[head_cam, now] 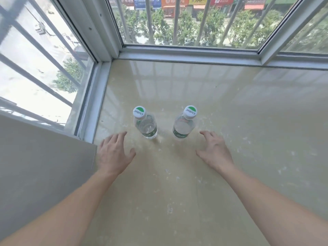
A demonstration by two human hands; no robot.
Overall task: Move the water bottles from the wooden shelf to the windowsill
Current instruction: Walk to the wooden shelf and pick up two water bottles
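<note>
Directly below the head camera, I see two water bottles standing on the windowsill (230, 121), near its left edge, long axes vertical. The left bottle (146, 124) is just ahead of my left hand (113, 153), and the right bottle (184, 123) is just ahead of my right hand (215, 151), each hand about equally near. Both hands are spread, holding nothing and touching neither bottle. The bottles are clear plastic, white-capped and green-labelled low down.

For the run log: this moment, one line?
left hand open; right hand open; left bottle, right bottle upright on windowsill
</note>
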